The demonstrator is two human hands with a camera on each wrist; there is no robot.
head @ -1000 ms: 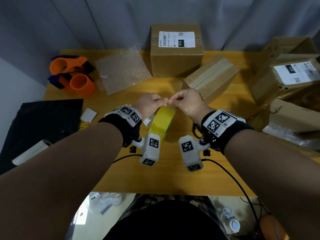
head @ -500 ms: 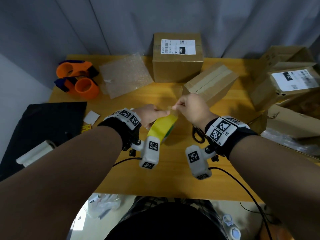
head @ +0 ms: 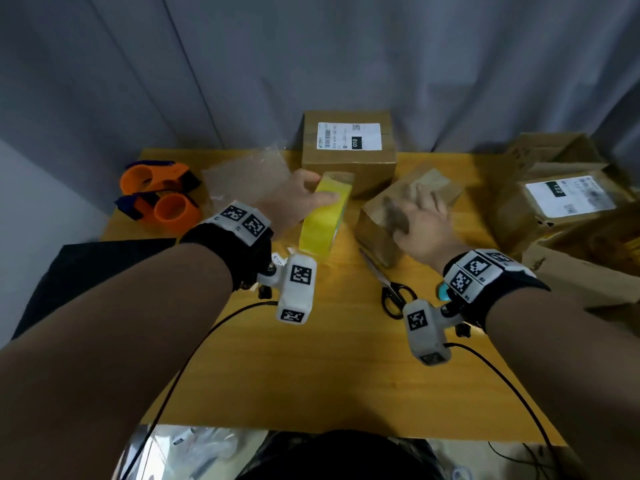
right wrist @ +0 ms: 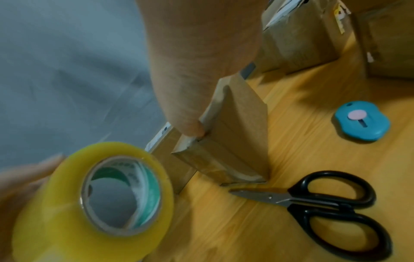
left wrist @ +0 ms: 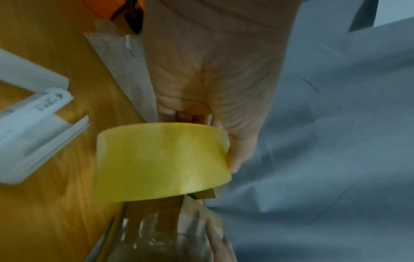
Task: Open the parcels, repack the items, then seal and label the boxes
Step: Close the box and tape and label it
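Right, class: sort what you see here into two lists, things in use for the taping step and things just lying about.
In use: left hand, yellow tape roll, right hand, small box.

Lying about: scissors, blue cutter, orange dispensers, bubble wrap, labelled box.

The hands, previously together at the tape roll's top edge, have separated. The left hand has carried the roll away from the body, toward the labelled box. The right hand has released the tape end and now lies, fingers spread, on the small box. Scissors are now exposed.
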